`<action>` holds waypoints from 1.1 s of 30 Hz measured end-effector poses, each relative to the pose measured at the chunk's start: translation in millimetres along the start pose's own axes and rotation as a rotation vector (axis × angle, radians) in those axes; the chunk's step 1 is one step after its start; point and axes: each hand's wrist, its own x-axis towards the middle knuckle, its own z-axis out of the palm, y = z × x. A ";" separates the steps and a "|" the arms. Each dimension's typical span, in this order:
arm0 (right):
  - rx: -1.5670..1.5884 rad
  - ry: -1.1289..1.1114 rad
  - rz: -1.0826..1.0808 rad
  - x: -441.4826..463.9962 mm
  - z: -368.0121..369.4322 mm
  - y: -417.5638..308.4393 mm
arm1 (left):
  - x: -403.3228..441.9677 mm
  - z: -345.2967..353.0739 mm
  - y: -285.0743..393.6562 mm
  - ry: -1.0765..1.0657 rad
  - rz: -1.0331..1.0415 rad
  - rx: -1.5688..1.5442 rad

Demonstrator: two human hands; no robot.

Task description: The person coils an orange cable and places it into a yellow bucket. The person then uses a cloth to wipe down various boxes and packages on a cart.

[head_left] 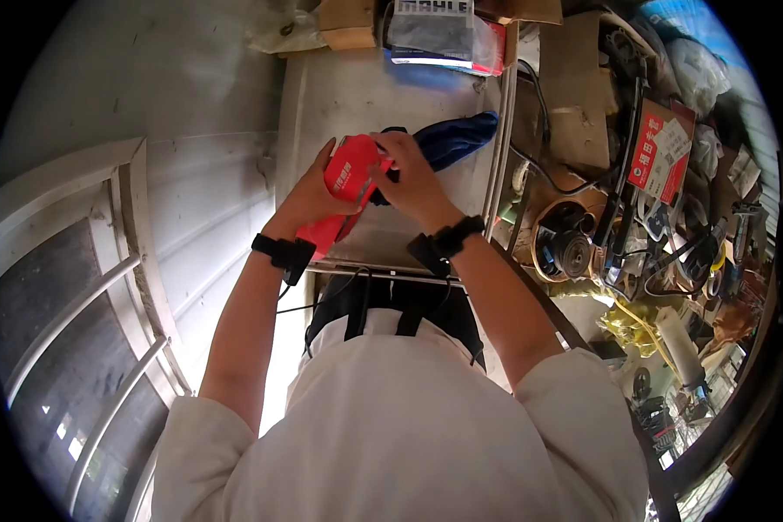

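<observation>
1. Gripping the red box point(350, 165) in a widely curved left hand point(313, 195).
2. Touching its right edge with a half-curled right hand point(418, 181); cannot tell if pinching.
3. Held at the desk's point(339, 96) near side, left of dark blue cloth point(458, 139).

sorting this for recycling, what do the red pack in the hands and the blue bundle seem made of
Red pack: smooth, printed card or plastic; flat colour and pale lettering suggest it, but don't settle which. Blue bundle: probably soft, fairly matte fabric, judging by its folds.
</observation>
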 end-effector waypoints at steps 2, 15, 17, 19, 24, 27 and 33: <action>-0.136 -0.023 -0.070 4.5 2.2 -8.3 | -2.6 2.7 -0.4 0.005 0.044 0.027; 0.283 -0.113 0.377 -29.5 4.4 69.9 | -38.9 28.8 -79.9 0.103 -0.073 0.236; 0.173 -0.068 0.359 -23.0 13.4 78.9 | -33.7 37.3 -86.2 0.134 -0.095 0.262; 0.029 -0.042 0.329 -13.8 17.2 84.2 | -23.2 38.6 -88.5 0.168 -0.084 0.320; -0.133 -0.037 0.253 2.3 20.9 96.1 | -10.3 35.8 -85.2 0.179 -0.087 0.284; 0.268 0.004 0.510 3.0 18.6 92.0 | -6.1 24.3 -88.8 0.136 -0.032 0.155; 0.578 -0.095 0.651 -2.2 21.2 42.7 | 2.4 11.5 -79.5 -0.002 -0.303 -0.147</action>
